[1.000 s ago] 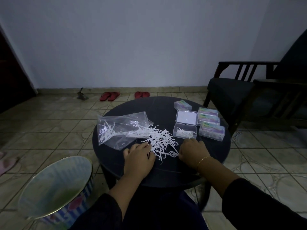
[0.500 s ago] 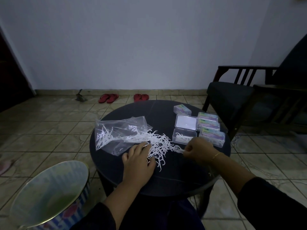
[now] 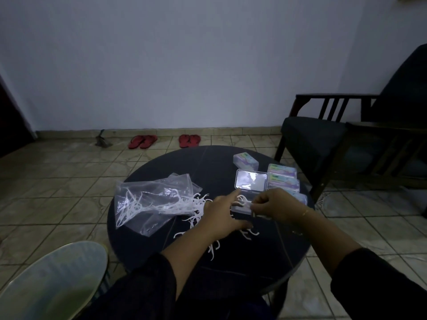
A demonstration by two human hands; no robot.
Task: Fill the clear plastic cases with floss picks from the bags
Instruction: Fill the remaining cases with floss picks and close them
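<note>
On the dark round table (image 3: pixel 208 162) a clear bag (image 3: pixel 150 202) lies at the left with white floss picks spilling out of it. Loose floss picks (image 3: pixel 212 248) lie scattered in front of it. An open clear case (image 3: pixel 250 183) stands right of centre, its lid laid back. My right hand (image 3: pixel 275 204) pinches a few floss picks over the case's base. My left hand (image 3: pixel 221 215) lies over the loose picks, fingers stretched out, its index finger reaching to the case's left edge. Most of the case's base is hidden by my hands.
Several closed cases with coloured labels (image 3: pixel 282 173) stand right of the open one, and another (image 3: pixel 245 160) behind it. A striped bucket (image 3: pixel 53 280) sits on the floor at lower left. A dark armchair (image 3: pixel 323 135) stands close on the right. Red sandals (image 3: pixel 143 141) lie by the wall.
My right hand has carried picks from the pile up to the open case. My left hand has slid forward and right to the case's edge.
</note>
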